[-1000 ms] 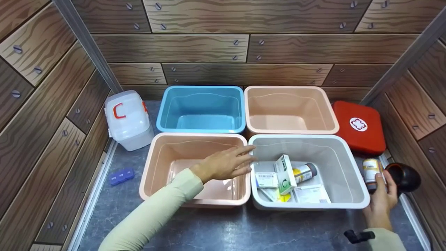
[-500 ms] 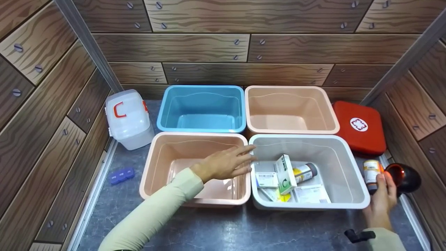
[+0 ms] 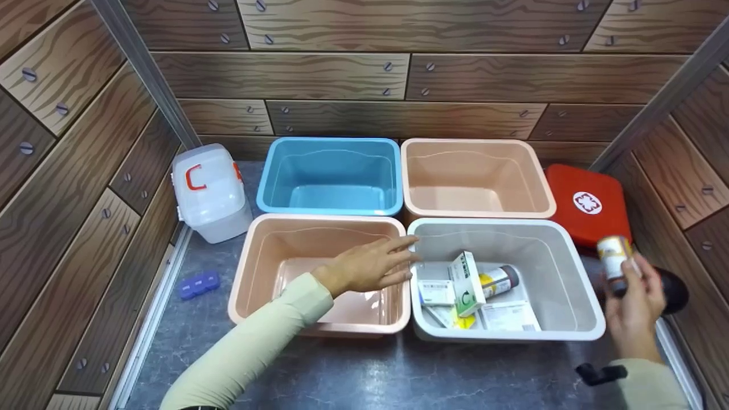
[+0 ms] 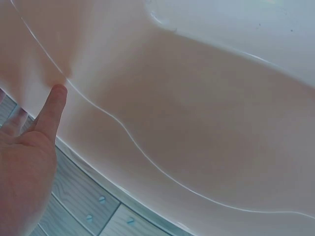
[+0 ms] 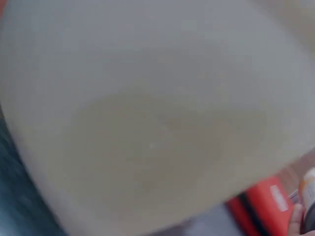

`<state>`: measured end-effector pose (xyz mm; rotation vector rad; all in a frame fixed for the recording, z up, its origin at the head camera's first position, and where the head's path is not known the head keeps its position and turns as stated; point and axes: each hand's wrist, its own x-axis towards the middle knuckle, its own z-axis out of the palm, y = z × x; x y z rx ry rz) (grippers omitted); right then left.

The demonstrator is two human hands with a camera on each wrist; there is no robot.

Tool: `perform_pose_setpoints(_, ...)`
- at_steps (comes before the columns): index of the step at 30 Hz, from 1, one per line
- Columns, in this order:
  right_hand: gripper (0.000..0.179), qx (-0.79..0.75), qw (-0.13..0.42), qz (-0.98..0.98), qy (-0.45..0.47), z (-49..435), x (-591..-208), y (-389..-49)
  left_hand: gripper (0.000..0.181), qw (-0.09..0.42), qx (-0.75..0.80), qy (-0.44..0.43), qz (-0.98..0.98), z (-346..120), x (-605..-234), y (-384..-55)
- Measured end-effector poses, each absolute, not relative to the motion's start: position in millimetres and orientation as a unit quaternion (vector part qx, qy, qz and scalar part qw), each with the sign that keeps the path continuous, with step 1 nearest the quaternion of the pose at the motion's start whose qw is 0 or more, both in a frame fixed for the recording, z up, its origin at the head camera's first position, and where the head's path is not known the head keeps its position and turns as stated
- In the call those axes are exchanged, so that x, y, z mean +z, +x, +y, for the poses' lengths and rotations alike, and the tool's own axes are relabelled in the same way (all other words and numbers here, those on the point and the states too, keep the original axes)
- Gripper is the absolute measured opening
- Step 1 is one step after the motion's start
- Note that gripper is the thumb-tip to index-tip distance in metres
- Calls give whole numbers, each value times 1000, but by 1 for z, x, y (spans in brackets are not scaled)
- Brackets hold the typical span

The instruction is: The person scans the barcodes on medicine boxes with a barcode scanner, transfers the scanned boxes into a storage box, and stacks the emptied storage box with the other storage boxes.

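Observation:
In the head view my right hand grips a medicine bottle with a white and yellow label and dark base, held outside the right rim of the grey bin. A sliver of that bottle shows at the right wrist view's edge. My left hand rests, fingers extended, where the front-left peach bin meets the grey one. Inside the grey bin lie several medicine boxes, among them an upright green-and-white box, and a second bottle on its side.
Behind stand a blue bin and another peach bin. A red first-aid case and a round black object are at right. At left are a white lidded box and a purple pill organizer.
My right hand has lifted the bottle up and slightly right, away from beside the black object, which it now partly covers. The left hand stays in place.

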<state>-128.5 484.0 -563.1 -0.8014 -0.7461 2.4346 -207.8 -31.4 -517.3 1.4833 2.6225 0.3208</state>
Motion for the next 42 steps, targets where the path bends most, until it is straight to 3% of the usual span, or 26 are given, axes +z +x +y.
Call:
perform_pose_setpoints(9,35,884,165,-423,-113,494,-493,-173,51,56,107,489,864,-30,-518,-209)
perform_pose_setpoints(18,29,841,103,-531,-27,448,-454,-245,50,58,112,484,866,-31,-517,-209)
perform_pose_setpoints(25,26,797,53,-599,-61,402,-453,-293,52,63,112,488,863,-31,-519,-210)
perform_pose_setpoints(34,28,744,-75,-662,-50,352,-468,-329,52,70,103,487,864,-30,-516,-210)
perform_pose_setpoints(39,29,656,-97,-747,-49,327,-473,-339,52,72,99,482,868,-29,-516,-211)
perform_pose_setpoints(42,41,595,-101,-795,-54,316,-481,-346,52,69,99,482,868,-29,-517,-211)
